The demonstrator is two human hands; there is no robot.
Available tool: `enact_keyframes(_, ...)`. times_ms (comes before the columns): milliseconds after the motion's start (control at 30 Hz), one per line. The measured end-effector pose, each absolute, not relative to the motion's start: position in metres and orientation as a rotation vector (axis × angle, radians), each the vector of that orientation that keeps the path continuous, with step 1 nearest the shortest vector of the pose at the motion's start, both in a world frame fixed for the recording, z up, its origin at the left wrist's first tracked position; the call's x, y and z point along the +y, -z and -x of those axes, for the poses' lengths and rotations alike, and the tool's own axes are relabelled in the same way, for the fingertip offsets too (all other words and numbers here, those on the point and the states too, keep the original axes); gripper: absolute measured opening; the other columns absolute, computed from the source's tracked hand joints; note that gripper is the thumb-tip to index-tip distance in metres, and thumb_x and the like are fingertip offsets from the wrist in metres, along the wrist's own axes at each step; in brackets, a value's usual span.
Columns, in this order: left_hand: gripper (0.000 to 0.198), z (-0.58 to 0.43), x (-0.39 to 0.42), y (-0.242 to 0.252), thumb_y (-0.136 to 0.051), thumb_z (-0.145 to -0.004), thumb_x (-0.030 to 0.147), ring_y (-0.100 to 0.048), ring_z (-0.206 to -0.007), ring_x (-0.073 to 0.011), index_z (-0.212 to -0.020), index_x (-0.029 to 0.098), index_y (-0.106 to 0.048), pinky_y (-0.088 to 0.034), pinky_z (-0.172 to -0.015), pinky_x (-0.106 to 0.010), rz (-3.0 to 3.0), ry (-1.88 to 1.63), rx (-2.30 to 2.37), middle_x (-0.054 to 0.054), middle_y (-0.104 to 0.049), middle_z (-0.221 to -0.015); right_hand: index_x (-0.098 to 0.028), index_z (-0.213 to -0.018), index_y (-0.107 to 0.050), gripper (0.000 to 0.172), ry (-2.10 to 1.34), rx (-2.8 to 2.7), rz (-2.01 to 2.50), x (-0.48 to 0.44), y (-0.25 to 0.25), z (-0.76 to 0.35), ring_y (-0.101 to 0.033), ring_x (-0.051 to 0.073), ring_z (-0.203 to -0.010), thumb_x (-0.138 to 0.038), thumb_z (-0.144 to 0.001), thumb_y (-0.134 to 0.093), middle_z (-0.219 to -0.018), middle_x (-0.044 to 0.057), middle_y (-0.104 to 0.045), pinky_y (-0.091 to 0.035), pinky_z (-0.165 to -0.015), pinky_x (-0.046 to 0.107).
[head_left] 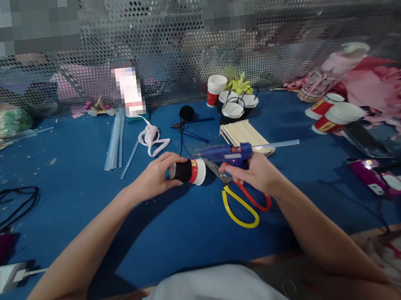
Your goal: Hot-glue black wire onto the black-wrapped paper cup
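My left hand (160, 174) is closed round a paper cup (198, 171) lying on its side, its base end wrapped in black yarn and its white rim facing right. A black strand runs up from the cup to a black yarn ball (187, 113). In my right hand (253, 170) is a blue glue gun (222, 153), its nozzle pointing left just above the cup and a clear glue stick (282, 144) sticking out behind. Scissors (240, 205) with one yellow and one red handle lie under the gun, partly hidden by my right hand.
Wooden sticks (245, 133) lie behind the gun, with black-wrapped cups (232, 111) beyond. White ribbon (151, 138) and several glue sticks (115, 142) are at left. Red cups (338, 117) and a purple power strip (378, 176) stand at right. Perforated metal mesh (168, 48) borders the back.
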State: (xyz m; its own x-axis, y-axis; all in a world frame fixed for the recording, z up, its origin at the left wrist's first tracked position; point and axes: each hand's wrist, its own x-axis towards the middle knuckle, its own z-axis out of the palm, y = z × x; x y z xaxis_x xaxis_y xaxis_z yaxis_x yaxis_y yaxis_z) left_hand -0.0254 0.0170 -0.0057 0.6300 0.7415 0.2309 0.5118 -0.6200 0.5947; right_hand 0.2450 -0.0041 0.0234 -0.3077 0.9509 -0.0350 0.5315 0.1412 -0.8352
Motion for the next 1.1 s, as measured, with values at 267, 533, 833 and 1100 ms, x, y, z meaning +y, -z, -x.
enact_keyframes(267, 0.051, 0.026, 0.018, 0.004, -0.068, -0.070, 0.022, -0.055, -0.099, -0.0226, -0.117, 0.019, -0.049, -0.047, -0.085, -0.039, -2.292, -0.638, 1.022, -0.011, -0.055, -0.109, -0.020, -0.081, -0.062, 0.023, -0.685, -2.030, 1.475, -0.009, -0.011, -0.238, -0.060, 0.023, -0.074, -0.041, -0.073, -0.056, -0.076, 0.006, -0.064, -0.047, -0.073, 0.038)
enact_keyframes(533, 0.051, 0.027, 0.019, 0.005, -0.068, -0.070, 0.024, -0.054, -0.100, -0.0229, -0.117, 0.018, -0.049, -0.046, -0.086, -0.038, -2.316, -0.628, 1.027, -0.010, -0.056, -0.110, -0.015, -0.086, -0.070, 0.035, -0.295, -2.384, 1.274, -0.009, -0.008, -0.245, -0.051, 0.016, -0.049, -0.037, -0.084, -0.043, -0.052, 0.004, -0.054, -0.040, -0.050, 0.029)
enact_keyframes(833, 0.052, 0.027, 0.020, 0.006, -0.069, -0.070, 0.025, -0.055, -0.101, -0.0231, -0.117, 0.019, -0.049, -0.046, -0.085, -0.038, -2.327, -0.635, 1.036, -0.010, -0.057, -0.110, -0.013, -0.082, -0.071, 0.039, 0.265, -2.549, 0.974, -0.016, -0.008, -0.244, -0.058, 0.021, -0.057, -0.024, -0.089, -0.035, -0.063, 0.011, -0.064, -0.041, -0.050, 0.030)
enact_keyframes(1100, 0.052, 0.027, 0.020, 0.006, -0.068, -0.071, 0.026, -0.055, -0.100, -0.0217, -0.118, 0.017, -0.048, -0.046, -0.085, -0.036, -2.311, -0.616, 1.051, -0.010, -0.056, -0.111, -0.013, -0.076, -0.067, 0.031, -0.058, -2.410, 1.116, -0.019, -0.016, -0.238, -0.058, 0.018, -0.056, -0.029, -0.086, -0.042, -0.064, 0.008, -0.062, -0.044, -0.051, 0.027)
